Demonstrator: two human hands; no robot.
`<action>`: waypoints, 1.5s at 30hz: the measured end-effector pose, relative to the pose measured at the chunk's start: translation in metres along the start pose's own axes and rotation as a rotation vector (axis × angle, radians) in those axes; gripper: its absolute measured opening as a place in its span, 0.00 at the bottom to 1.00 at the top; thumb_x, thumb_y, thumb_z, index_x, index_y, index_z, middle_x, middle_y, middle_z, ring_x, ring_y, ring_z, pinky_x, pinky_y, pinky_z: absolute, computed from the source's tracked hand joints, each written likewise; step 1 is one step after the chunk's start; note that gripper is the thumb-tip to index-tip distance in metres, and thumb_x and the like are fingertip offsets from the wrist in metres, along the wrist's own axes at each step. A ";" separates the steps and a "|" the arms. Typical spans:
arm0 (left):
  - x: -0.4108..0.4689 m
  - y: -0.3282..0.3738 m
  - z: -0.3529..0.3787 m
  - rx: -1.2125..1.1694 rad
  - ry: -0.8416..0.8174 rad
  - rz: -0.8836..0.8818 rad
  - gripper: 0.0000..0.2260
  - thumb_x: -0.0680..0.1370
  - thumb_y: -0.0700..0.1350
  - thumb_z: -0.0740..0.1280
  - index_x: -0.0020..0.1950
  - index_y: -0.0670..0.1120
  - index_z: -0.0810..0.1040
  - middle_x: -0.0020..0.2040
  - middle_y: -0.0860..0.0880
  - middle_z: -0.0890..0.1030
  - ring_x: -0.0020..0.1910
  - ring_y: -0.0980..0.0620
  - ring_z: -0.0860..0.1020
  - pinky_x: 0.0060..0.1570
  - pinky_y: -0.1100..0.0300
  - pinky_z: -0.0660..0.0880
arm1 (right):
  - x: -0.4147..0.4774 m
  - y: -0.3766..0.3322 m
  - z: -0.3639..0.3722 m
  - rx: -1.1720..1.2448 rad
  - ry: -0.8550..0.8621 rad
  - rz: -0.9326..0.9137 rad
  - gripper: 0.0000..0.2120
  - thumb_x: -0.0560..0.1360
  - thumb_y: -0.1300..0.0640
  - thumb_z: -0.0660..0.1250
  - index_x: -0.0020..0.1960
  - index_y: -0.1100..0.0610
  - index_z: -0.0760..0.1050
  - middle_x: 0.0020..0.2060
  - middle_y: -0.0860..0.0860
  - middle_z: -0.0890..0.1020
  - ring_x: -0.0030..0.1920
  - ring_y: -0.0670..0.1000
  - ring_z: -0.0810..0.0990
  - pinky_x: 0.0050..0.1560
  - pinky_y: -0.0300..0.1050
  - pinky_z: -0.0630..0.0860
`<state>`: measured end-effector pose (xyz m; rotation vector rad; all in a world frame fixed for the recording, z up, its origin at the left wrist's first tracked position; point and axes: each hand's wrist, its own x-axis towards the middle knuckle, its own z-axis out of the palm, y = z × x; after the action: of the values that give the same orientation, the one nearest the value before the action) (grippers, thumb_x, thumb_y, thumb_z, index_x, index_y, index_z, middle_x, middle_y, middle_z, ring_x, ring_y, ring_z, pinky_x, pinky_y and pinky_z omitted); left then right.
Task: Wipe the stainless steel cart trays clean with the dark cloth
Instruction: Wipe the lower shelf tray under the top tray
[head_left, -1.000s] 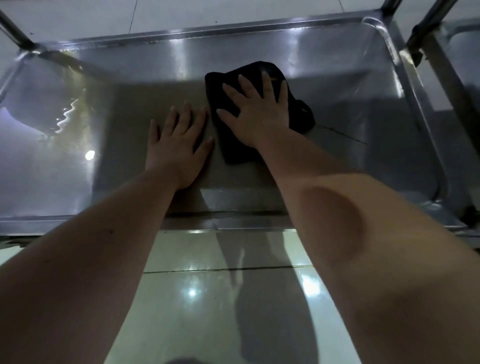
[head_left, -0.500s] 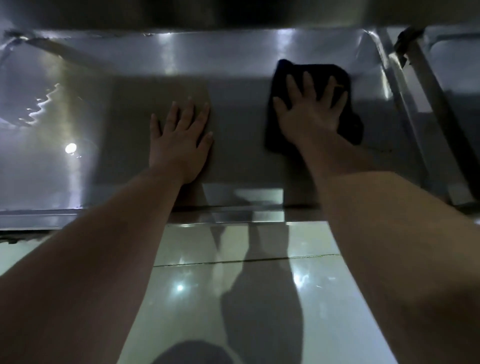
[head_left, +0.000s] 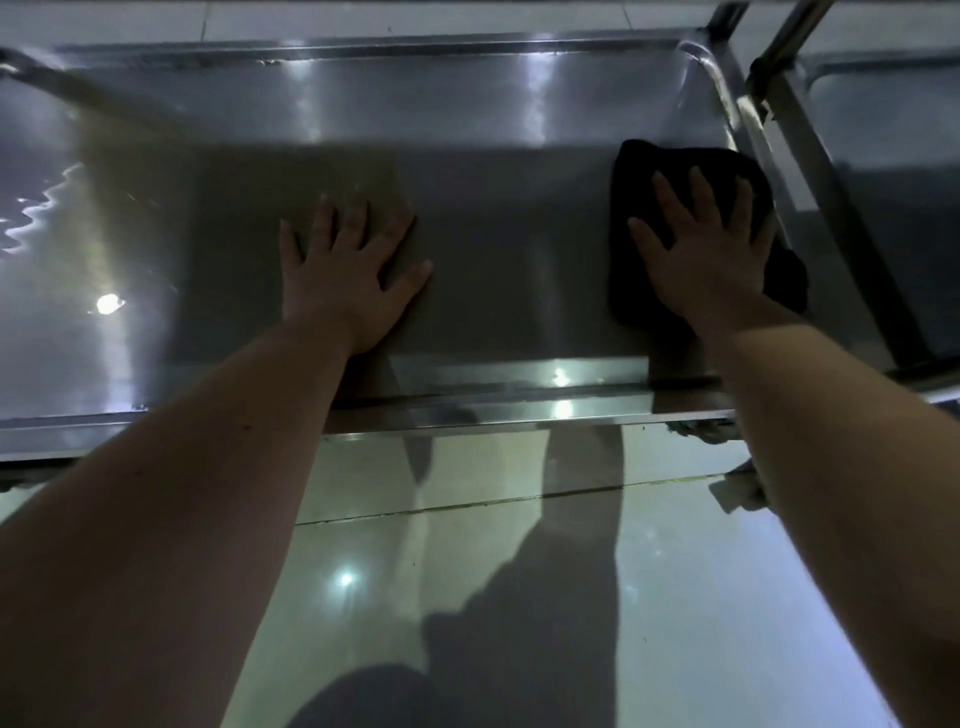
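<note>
The dark cloth (head_left: 641, 174) has slid in the last second from the middle of the tray (head_left: 519, 234) to its right end, and now lies against the side wall at centre right of the frame. The right hand (head_left: 706, 260) presses it flat with straight, spread fingers. The left hand (head_left: 348, 280) has stayed planted at centre, palm down with its fingers straight. This stroke looks finished, and the glare-streaked left part probably still needs wiping. The steel is shiny. A second tray (head_left: 883, 156) sits at upper right, with a glossy tiled floor (head_left: 467, 571) below.
</note>
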<state>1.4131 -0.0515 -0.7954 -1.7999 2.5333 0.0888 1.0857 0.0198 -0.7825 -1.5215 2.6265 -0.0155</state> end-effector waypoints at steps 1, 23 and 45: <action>-0.001 0.001 0.000 0.002 -0.001 0.001 0.30 0.75 0.72 0.42 0.77 0.66 0.48 0.81 0.49 0.49 0.79 0.44 0.45 0.73 0.37 0.41 | -0.008 -0.010 0.002 -0.011 -0.001 0.025 0.29 0.78 0.31 0.44 0.77 0.36 0.46 0.79 0.48 0.49 0.77 0.62 0.42 0.73 0.67 0.39; -0.006 -0.018 -0.011 -0.097 -0.092 0.114 0.28 0.78 0.69 0.48 0.78 0.65 0.48 0.81 0.52 0.49 0.79 0.46 0.44 0.74 0.41 0.41 | -0.048 0.047 0.008 -0.024 -0.029 -0.005 0.32 0.72 0.25 0.42 0.75 0.30 0.44 0.79 0.44 0.47 0.78 0.59 0.41 0.73 0.62 0.36; -0.048 -0.092 -0.006 -0.047 -0.037 0.015 0.26 0.78 0.69 0.48 0.76 0.70 0.46 0.80 0.58 0.45 0.79 0.48 0.44 0.73 0.37 0.44 | -0.077 -0.123 0.016 -0.012 0.025 -0.378 0.31 0.75 0.28 0.47 0.76 0.34 0.52 0.78 0.43 0.54 0.78 0.59 0.46 0.74 0.65 0.46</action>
<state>1.5161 -0.0370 -0.7893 -1.7788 2.5404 0.1810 1.2320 0.0260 -0.7839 -2.0084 2.3176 -0.0492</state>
